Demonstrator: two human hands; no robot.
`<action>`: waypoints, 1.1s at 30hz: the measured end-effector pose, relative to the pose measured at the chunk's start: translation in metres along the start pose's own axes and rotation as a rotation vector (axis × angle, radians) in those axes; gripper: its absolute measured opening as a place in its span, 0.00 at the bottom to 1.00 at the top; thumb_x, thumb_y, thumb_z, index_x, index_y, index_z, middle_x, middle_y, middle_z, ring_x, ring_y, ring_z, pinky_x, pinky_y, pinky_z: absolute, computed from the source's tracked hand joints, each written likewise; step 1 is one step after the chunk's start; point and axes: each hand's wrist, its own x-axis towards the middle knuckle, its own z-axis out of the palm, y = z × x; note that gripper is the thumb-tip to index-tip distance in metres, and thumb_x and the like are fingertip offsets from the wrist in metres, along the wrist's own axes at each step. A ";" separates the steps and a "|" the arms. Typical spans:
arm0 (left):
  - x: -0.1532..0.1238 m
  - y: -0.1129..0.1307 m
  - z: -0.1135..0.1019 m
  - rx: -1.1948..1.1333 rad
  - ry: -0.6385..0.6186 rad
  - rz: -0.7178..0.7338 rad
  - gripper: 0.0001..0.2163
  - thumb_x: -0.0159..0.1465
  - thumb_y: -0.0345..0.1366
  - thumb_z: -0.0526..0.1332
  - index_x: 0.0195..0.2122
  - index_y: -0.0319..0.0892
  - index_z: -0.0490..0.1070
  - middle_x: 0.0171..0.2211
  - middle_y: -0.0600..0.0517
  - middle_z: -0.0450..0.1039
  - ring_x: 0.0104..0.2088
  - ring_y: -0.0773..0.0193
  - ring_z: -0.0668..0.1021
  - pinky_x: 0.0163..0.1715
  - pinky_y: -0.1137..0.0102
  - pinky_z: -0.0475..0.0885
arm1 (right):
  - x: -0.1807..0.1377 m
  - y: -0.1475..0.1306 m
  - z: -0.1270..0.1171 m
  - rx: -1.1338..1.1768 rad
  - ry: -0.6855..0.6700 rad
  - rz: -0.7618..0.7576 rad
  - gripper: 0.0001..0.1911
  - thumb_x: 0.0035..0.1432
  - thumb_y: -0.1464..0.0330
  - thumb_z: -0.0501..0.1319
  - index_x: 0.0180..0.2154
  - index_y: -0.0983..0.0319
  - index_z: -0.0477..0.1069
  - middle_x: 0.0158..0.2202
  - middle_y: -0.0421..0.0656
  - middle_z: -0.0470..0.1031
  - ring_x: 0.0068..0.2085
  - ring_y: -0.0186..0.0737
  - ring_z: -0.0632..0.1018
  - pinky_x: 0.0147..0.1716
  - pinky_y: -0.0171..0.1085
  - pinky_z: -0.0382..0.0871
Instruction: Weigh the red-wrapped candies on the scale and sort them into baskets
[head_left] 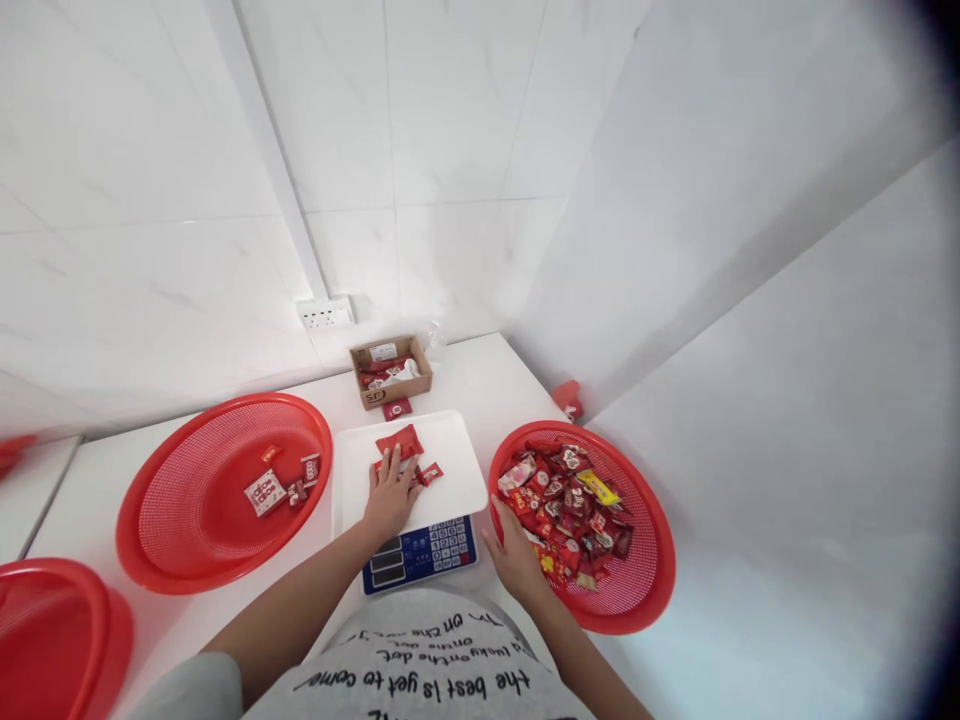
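My left hand (391, 497) lies with fingers spread over small red candy packets on the white tray of a digital scale (457, 465). A larger red packet (403, 441) sits just beyond its fingertips, and a small wrapped candy (431, 473) lies to their right. Part of the packets is hidden under the fingers. My right hand (517, 555) is at the left rim of a red mesh basket (651, 590), thumb outside and fingers over the rim. Inside that basket is a heap of mostly red wrapped candies (562, 510), with one yellow wrapper (598, 488) on top.
Left of the scale stands another red basket (187, 500) with several packets in it. A third red basket (52, 640) is at the lower left. Behind the scale are a small cardboard box (397, 390) of packets and a red packet (397, 409). White walls enclose the table.
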 end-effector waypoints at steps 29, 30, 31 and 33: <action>-0.076 -0.010 -0.013 -0.125 -0.010 -0.060 0.22 0.65 0.44 0.47 0.58 0.41 0.59 0.63 0.42 0.49 0.63 0.49 0.48 0.57 0.50 0.52 | 0.054 0.031 -0.017 -0.563 -0.093 0.095 0.24 0.61 0.71 0.40 0.57 0.60 0.57 0.60 0.48 0.59 0.59 0.46 0.57 0.57 0.46 0.46; -0.076 -0.009 -0.013 -0.130 -0.011 -0.052 0.22 0.65 0.44 0.47 0.57 0.41 0.59 0.62 0.42 0.50 0.63 0.49 0.48 0.57 0.50 0.52 | 0.053 0.030 -0.017 -0.569 -0.087 0.098 0.23 0.61 0.69 0.41 0.56 0.60 0.58 0.58 0.48 0.61 0.58 0.46 0.59 0.56 0.46 0.46; -0.075 -0.007 -0.012 -0.135 -0.010 -0.045 0.22 0.65 0.44 0.47 0.57 0.41 0.60 0.62 0.42 0.51 0.63 0.49 0.49 0.57 0.50 0.53 | 0.052 0.030 -0.016 -0.575 -0.081 0.101 0.22 0.61 0.69 0.41 0.56 0.60 0.59 0.57 0.49 0.62 0.56 0.47 0.61 0.56 0.46 0.47; -0.074 -0.005 -0.010 -0.147 -0.007 -0.029 0.21 0.64 0.44 0.48 0.57 0.42 0.60 0.62 0.43 0.52 0.63 0.49 0.50 0.57 0.50 0.53 | 0.051 0.030 -0.016 -0.588 -0.067 0.112 0.22 0.61 0.68 0.43 0.55 0.61 0.60 0.55 0.50 0.64 0.54 0.48 0.63 0.55 0.48 0.46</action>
